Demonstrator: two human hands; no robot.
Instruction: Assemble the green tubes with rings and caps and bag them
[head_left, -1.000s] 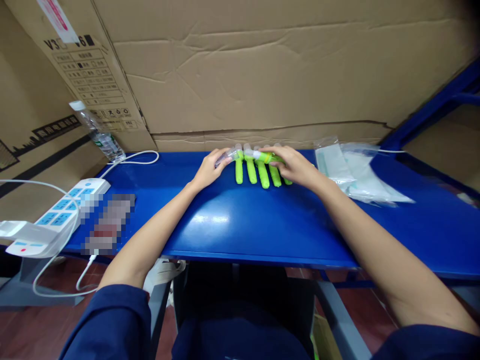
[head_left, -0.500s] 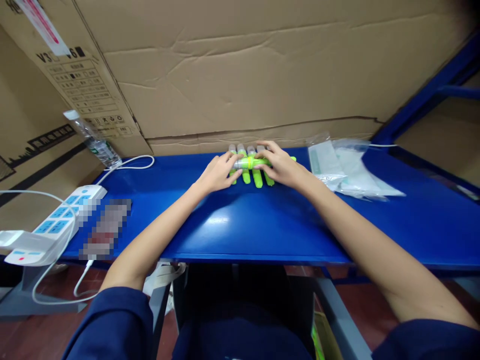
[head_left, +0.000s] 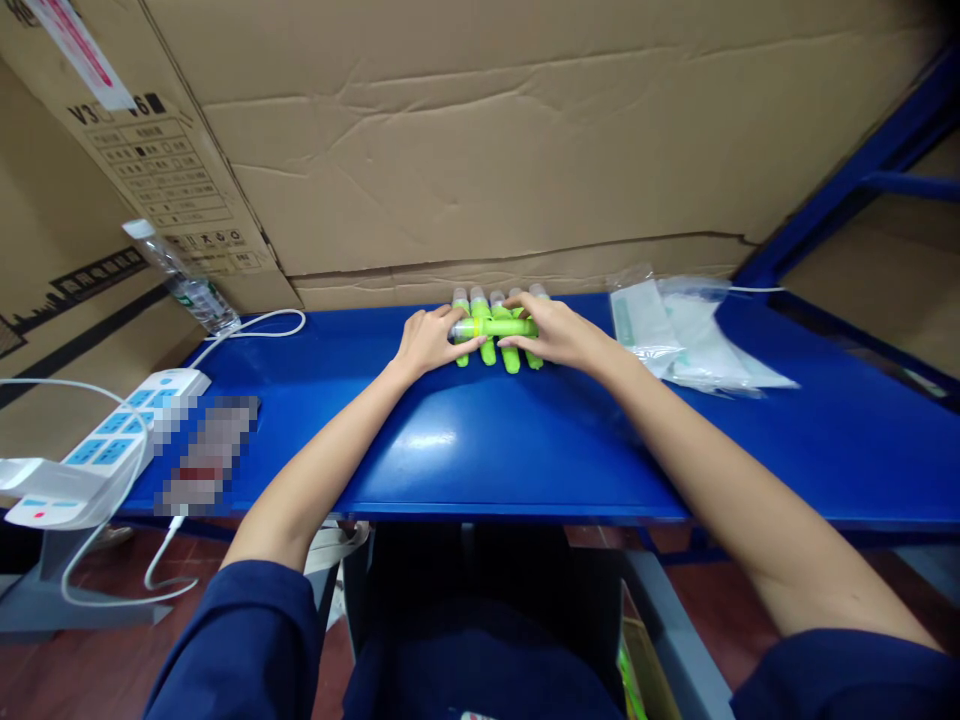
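Note:
A bright green tube [head_left: 506,327] with a clear end and a yellow ring lies crosswise over a row of several similar green tubes [head_left: 488,350] near the back of the blue table. My left hand [head_left: 429,340] is closed around its clear left end, thumb below and fingers above. At the tube's right end, my right hand [head_left: 559,328] grips it between thumb and fingers. The tubes in the row lie side by side, clear ends toward the cardboard; my right hand partly covers those at the right.
Plastic bags [head_left: 694,335] with pale contents lie right of my hands. At the left are a clear bottle [head_left: 196,290], a white power strip [head_left: 112,450] with cables, and a blurred-out phone [head_left: 210,455]. Cardboard [head_left: 465,150] walls the back of the blue table [head_left: 450,460].
The held tube has moved left. Its right end, which stuck out past my right hand, now sits within that hand's fingers. My left hand has shifted slightly left.

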